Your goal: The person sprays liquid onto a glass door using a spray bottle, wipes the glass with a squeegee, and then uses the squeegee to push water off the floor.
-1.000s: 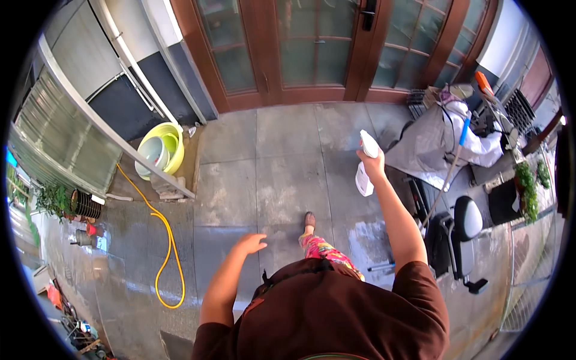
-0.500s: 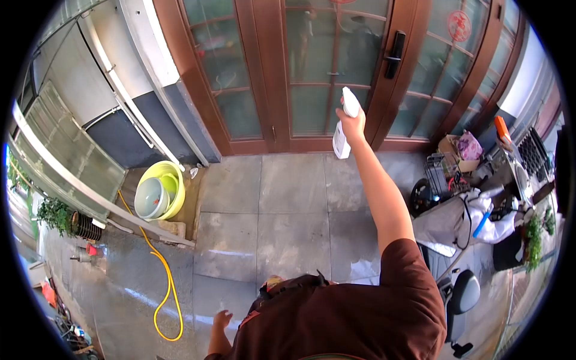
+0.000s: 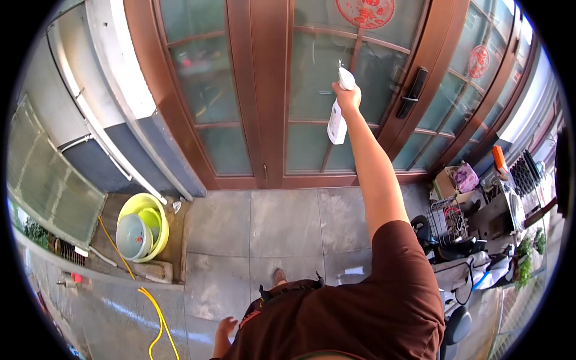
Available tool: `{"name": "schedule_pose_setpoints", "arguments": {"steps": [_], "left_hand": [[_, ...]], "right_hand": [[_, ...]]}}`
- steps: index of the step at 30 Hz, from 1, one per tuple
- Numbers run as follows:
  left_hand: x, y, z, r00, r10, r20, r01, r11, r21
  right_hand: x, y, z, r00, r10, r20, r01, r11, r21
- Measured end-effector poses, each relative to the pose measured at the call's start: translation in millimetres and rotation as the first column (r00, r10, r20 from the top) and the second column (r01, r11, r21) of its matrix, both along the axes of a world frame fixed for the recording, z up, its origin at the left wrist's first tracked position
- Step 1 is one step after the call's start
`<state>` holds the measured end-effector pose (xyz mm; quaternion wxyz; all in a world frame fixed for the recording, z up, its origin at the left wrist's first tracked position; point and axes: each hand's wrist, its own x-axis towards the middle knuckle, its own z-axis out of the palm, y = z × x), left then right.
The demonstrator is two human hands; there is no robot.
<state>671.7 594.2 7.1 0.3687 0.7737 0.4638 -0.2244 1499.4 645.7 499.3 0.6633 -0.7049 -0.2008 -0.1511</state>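
Observation:
My right hand [image 3: 348, 96] is wrapped round the neck of a white spray bottle [image 3: 337, 125], held upright at arm's length. Its white nozzle head [image 3: 345, 78] points toward the glass of a brown-framed door [image 3: 273, 90]. A small whitish spray shows just above the nozzle. My left hand [image 3: 226, 327] hangs low beside my body, fingers apart and holding nothing. Right of the bottle is the door's black handle [image 3: 413, 93]. A round red paper decoration [image 3: 366, 11] is on the glass above.
Yellow and grey basins [image 3: 134, 237] stand at the left by the wall. A yellow hose [image 3: 157, 318] lies on the paved floor [image 3: 219, 279]. To the right are a wire basket [image 3: 449, 221], a cardboard box [image 3: 444, 185], a covered scooter [image 3: 465, 277] and plants [image 3: 524, 264].
The view has moved closer to the door. My right hand has raised the spray bottle in front of the glass, while my left hand has dropped back beside my body.

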Motion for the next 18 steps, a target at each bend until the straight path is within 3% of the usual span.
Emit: {"name": "schedule_pose_setpoints", "arguments": {"steps": [2, 6, 9, 11, 12, 15, 18], "left_hand": [[36.4, 62.9, 14.5, 0.991, 0.115, 0.064, -0.12, 0.99, 0.075], [113.1, 144.4, 54.1, 0.946, 0.137, 0.294, -0.213, 0.946, 0.243], [153.8, 171.4, 70.0, 0.914, 0.142, 0.381, -0.227, 0.956, 0.188], [166.5, 170.3, 67.2, 0.928, 0.119, 0.354, -0.199, 0.96, 0.199], [170.6, 166.7, 65.2, 0.935, 0.106, 0.338, -0.183, 0.961, 0.205], [167.4, 134.8, 46.8, 0.972, 0.11, 0.208, -0.152, 0.969, 0.197], [163.1, 86.7, 40.8, 0.988, 0.145, 0.06, -0.152, 0.98, 0.13]], "right_hand": [[16.9, 20.1, 0.4, 0.997, -0.059, -0.049, 0.053, 0.991, -0.121], [64.8, 28.0, -22.7, 0.996, 0.06, -0.059, -0.061, 0.998, -0.014], [100.8, 11.9, -24.0, 0.994, 0.053, -0.1, -0.04, 0.99, 0.132], [135.7, -6.7, -35.0, 0.993, 0.015, -0.12, 0.0, 0.992, 0.129], [140.8, -17.3, -35.0, 0.984, -0.106, -0.145, 0.113, 0.992, 0.046], [179.3, -47.0, -66.2, 0.977, -0.183, -0.11, 0.166, 0.975, -0.147], [196.9, -68.2, -108.0, 0.995, -0.099, 0.027, 0.102, 0.977, -0.186]]}}
